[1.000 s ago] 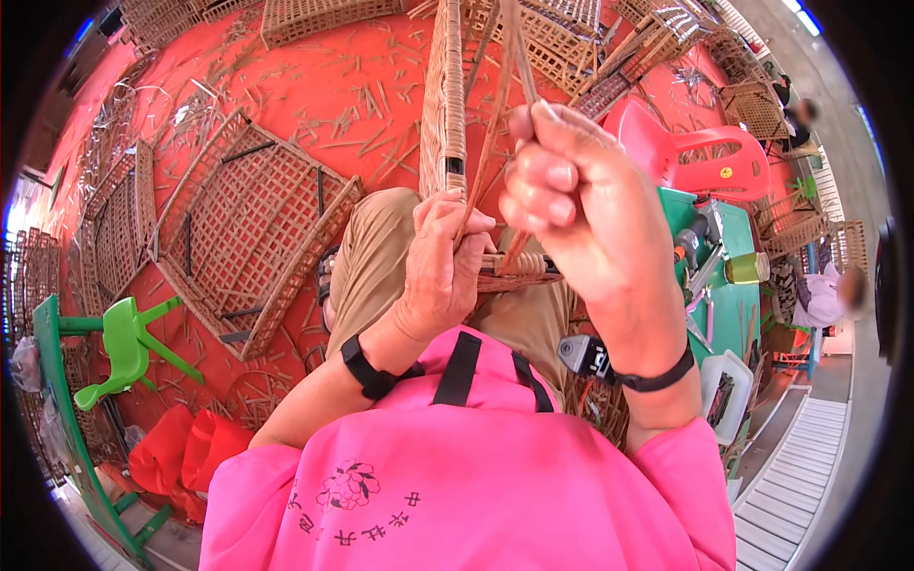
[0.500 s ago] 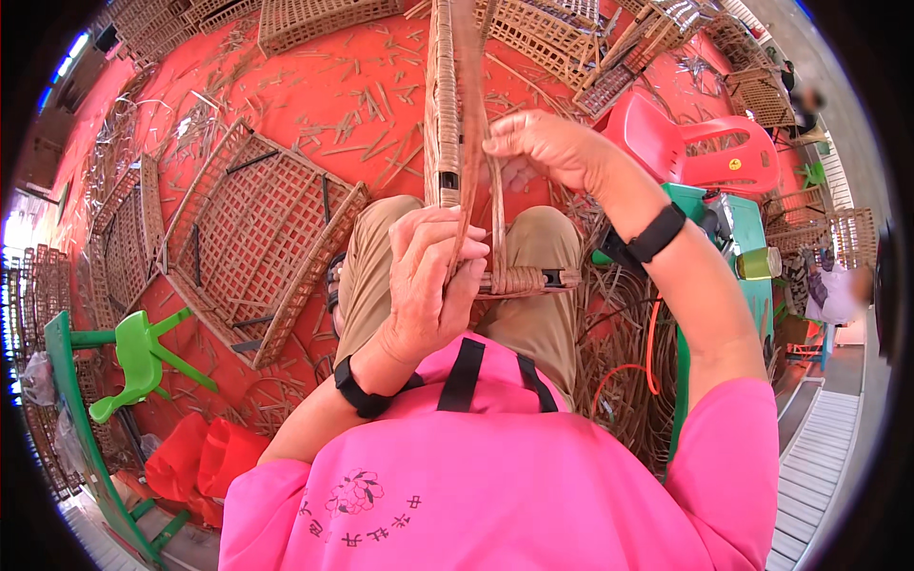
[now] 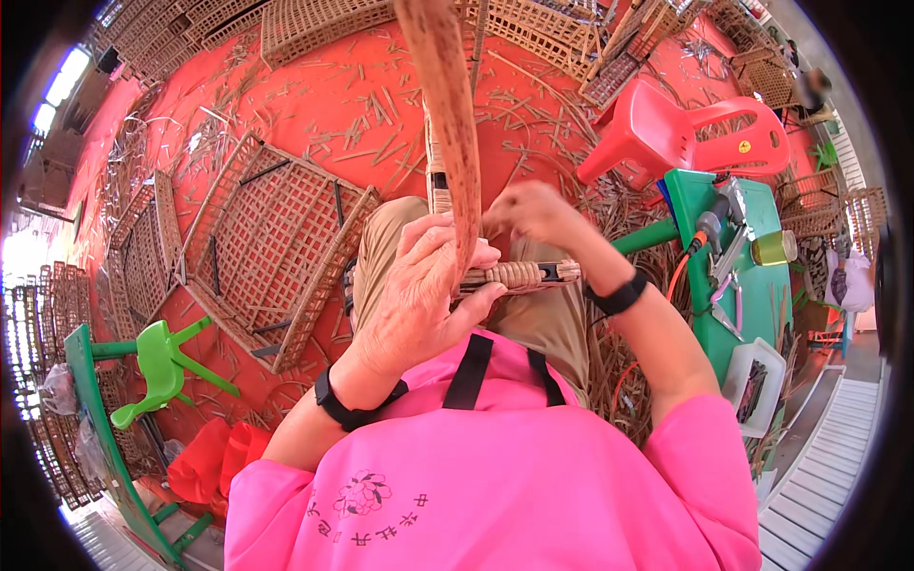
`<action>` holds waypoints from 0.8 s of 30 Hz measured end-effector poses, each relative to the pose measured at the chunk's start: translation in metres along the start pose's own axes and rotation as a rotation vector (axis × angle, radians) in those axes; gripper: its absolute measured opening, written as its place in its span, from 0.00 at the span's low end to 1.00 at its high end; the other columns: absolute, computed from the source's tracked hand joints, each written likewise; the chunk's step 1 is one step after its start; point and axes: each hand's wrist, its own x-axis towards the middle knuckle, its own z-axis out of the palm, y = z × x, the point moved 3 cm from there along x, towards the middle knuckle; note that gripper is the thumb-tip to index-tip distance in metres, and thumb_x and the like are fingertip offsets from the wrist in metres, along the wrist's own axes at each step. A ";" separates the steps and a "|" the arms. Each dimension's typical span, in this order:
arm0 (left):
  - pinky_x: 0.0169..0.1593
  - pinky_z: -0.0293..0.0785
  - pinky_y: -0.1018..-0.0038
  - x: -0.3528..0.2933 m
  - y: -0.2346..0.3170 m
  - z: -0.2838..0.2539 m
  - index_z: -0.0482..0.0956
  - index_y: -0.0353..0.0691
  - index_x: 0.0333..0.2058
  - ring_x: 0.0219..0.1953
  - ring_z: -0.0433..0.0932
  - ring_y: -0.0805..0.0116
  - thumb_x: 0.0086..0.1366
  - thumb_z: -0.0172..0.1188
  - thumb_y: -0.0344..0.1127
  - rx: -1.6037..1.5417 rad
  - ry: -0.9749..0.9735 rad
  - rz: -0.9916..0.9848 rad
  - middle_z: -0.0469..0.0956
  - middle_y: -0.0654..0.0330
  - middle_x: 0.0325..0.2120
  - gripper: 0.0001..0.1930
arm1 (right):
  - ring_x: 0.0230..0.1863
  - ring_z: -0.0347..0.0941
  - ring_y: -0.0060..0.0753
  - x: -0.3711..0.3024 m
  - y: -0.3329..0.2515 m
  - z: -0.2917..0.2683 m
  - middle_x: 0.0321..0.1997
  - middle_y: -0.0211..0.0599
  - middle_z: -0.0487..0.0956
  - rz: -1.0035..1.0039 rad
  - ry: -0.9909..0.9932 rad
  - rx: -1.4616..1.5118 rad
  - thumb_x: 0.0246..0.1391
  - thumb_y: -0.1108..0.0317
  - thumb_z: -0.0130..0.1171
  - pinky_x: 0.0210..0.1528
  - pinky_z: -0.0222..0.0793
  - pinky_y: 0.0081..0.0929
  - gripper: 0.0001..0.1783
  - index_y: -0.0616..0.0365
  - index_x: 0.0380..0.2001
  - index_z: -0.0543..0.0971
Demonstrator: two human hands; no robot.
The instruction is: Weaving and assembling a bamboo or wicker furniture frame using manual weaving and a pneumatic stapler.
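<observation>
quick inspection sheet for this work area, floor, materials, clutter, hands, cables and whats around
Surface: red floor, strewn with brown offcuts.
Job's things: long flat brown strip, running up out of view; brown strip-wrapped frame at the knees, dark core showing in places.
Clutter: tangled brown strips beneath the right forearm.
Hands: left hand holds the flat strip; right hand blurred beside the frame, grip unclear.
Cables: orange cable by the green table.
Surroundings: red plastic chair, bright green plastic stool, brown lattice-woven panel.
</observation>
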 end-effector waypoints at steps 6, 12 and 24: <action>0.63 0.62 0.53 -0.006 0.003 -0.006 0.75 0.39 0.46 0.54 0.72 0.50 0.48 0.73 0.31 -0.038 -0.015 0.004 0.77 0.57 0.43 0.25 | 0.40 0.80 0.25 -0.009 -0.066 -0.062 0.39 0.35 0.84 0.565 0.117 1.092 0.56 0.63 0.66 0.44 0.75 0.24 0.17 0.64 0.44 0.81; 0.65 0.59 0.53 -0.010 0.004 -0.004 0.71 0.40 0.52 0.55 0.71 0.51 0.45 0.74 0.31 0.004 -0.035 0.040 0.76 0.55 0.46 0.33 | 0.44 0.79 0.24 -0.008 -0.096 -0.057 0.44 0.42 0.83 0.576 0.120 1.106 0.53 0.74 0.65 0.47 0.75 0.25 0.21 0.69 0.50 0.76; 0.61 0.66 0.61 -0.043 -0.021 0.012 0.61 0.33 0.62 0.58 0.70 0.48 0.49 0.75 0.33 0.015 0.025 -0.322 0.69 0.45 0.54 0.44 | 0.50 0.75 0.27 -0.002 -0.075 -0.054 0.50 0.43 0.79 0.451 -0.147 1.149 0.54 0.74 0.63 0.53 0.71 0.25 0.29 0.71 0.59 0.69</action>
